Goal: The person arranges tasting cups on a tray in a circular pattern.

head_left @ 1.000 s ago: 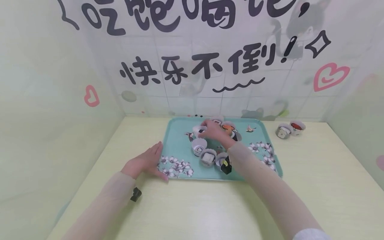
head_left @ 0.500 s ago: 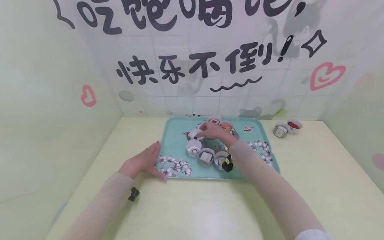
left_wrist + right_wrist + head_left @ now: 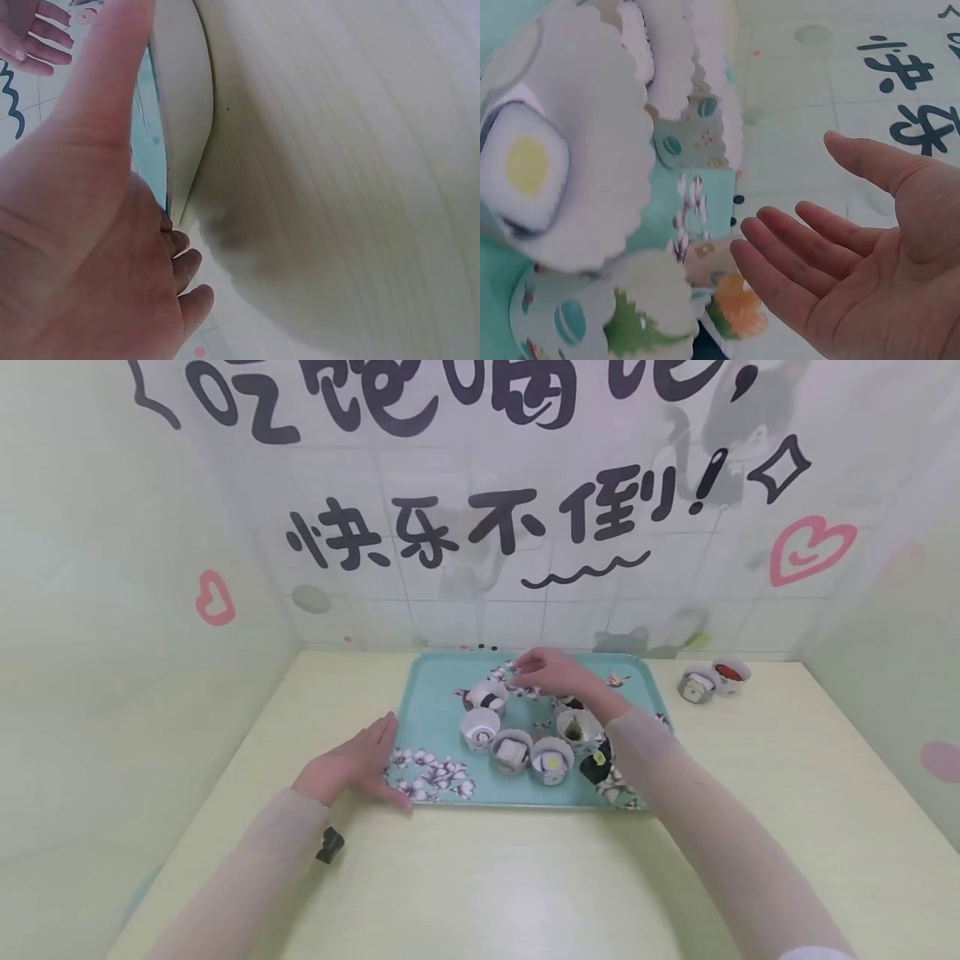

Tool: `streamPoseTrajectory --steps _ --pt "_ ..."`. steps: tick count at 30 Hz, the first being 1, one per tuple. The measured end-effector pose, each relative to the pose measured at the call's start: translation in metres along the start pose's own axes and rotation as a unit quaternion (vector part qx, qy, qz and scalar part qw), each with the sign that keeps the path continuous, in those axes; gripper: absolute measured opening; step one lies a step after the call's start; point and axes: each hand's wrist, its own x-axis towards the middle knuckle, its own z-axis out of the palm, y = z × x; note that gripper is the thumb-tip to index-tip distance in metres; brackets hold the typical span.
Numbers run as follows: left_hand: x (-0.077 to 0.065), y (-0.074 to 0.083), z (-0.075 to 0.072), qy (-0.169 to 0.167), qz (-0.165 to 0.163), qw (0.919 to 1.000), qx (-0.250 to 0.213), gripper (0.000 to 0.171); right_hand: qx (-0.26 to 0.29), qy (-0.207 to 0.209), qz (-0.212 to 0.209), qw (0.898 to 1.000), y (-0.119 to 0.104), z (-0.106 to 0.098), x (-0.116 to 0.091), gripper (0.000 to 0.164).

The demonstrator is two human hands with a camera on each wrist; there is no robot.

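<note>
My left hand (image 3: 352,766) rests along the left edge of the turquoise flowered tray (image 3: 442,672), thumb at its front corner; in the left wrist view that hand (image 3: 75,202) lies against the tray's side (image 3: 180,97). Over the back of the tray hovers my right hand (image 3: 558,673), and in the right wrist view this hand (image 3: 840,262) has spread, relaxed fingers and holds nothing. Below it, several scalloped cups with sushi pieces form a ring: a white one (image 3: 480,728), one with a yellow-centred roll (image 3: 552,760), one with green inside (image 3: 576,728). The right hand and arm hide cups behind them.
Two more scalloped cups, one with a white piece (image 3: 697,685) and one with red filling (image 3: 730,676), stand on the pale table (image 3: 480,877) right of the tray. A printed wall covering (image 3: 480,602) rises directly behind the table.
My right hand has let go of the cup at the ring's left back and moved right and slightly back. That cup shifted slightly toward me. My left hand stays at the tray edge.
</note>
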Motion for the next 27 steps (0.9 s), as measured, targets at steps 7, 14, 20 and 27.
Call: streamPoseTrajectory --steps 7,14,20,27 --pt "0.001 -0.002 0.002 0.002 0.000 1.0000 0.002 0.149 0.022 0.031 0.006 0.999 0.018 -0.021 -0.010 0.058" --pt "0.002 -0.003 0.003 0.001 -0.005 1.0000 0.004 0.149 0.059 0.059 -0.001 0.996 0.037 -0.046 -0.025 0.053" --pt "0.003 -0.003 0.002 0.003 0.003 1.0000 0.002 0.150 0.053 0.074 -0.001 0.996 0.057 -0.070 -0.044 0.054" --pt "0.004 -0.004 0.003 0.007 0.006 0.9999 0.005 0.149 0.066 0.102 0.009 0.993 0.084 -0.089 -0.065 0.058"
